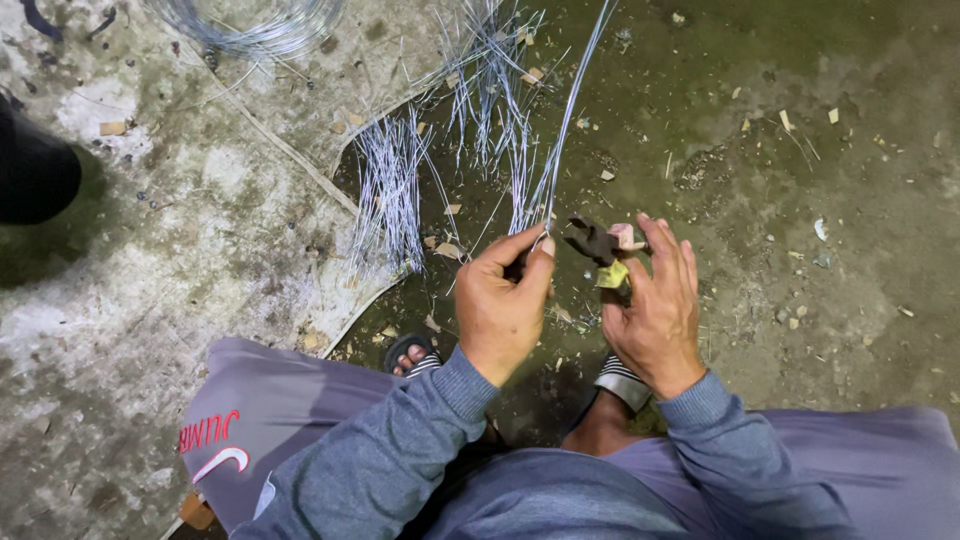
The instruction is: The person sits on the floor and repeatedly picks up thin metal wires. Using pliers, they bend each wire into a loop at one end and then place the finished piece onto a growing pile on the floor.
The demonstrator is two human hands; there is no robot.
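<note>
From the head camera, the left hand pinches a bundle of thin wires between thumb and forefinger; the strands run up toward twelve o'clock. At three o'clock of it, the right hand closes its fingers around dark pliers. Cut wire pieces lie at ten o'clock on the concrete floor.
</note>
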